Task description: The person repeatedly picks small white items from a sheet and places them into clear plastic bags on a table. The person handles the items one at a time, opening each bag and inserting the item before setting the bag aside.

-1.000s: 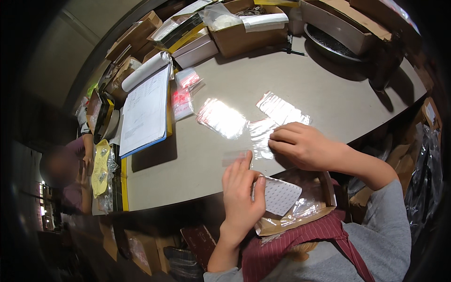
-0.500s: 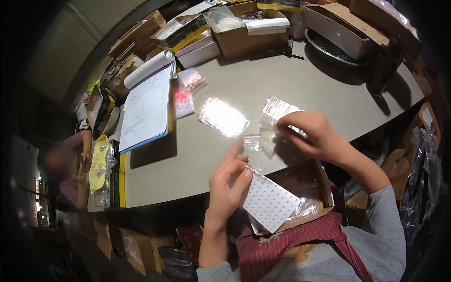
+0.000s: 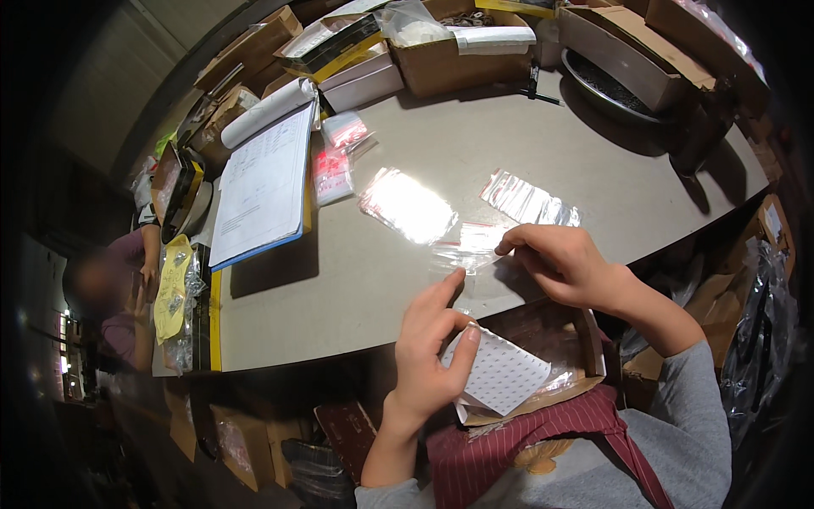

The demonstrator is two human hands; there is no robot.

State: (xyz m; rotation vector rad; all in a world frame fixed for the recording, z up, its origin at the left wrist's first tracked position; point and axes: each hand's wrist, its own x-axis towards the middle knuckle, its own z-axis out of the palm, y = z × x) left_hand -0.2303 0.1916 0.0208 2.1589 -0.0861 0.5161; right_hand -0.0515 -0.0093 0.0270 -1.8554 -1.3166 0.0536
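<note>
My left hand (image 3: pixel 428 360) grips a white sheet (image 3: pixel 506 373) dotted with small grey printed marks between thumb and fingers; its index finger reaches toward a clear zip bag (image 3: pixel 465 256). At that bag's right edge are the pinched thumb and index finger of my right hand (image 3: pixel 564 263). Another zip bag seems to lie just behind it, overlapping. Farther up the table are a glaring pile of zip bags (image 3: pixel 411 210) and a fanned row of them (image 3: pixel 527 200). Below my hands, an open cardboard box (image 3: pixel 585 360) with clear plastic inside sits against my apron.
On the left stand a clipboard with papers (image 3: pixel 264 182) and packs of red-printed bags (image 3: pixel 332 176). Cardboard boxes (image 3: pixel 465 64) line the far edge, beside a black pen (image 3: pixel 536 95) and a round metal pan (image 3: pixel 610 89). Another person (image 3: pixel 127 297) sits at the left.
The right hand has come down slightly, and the bag it held up now lies lower at its fingertips. The left hand and sheet have shifted right and nearer, the sheet tilting.
</note>
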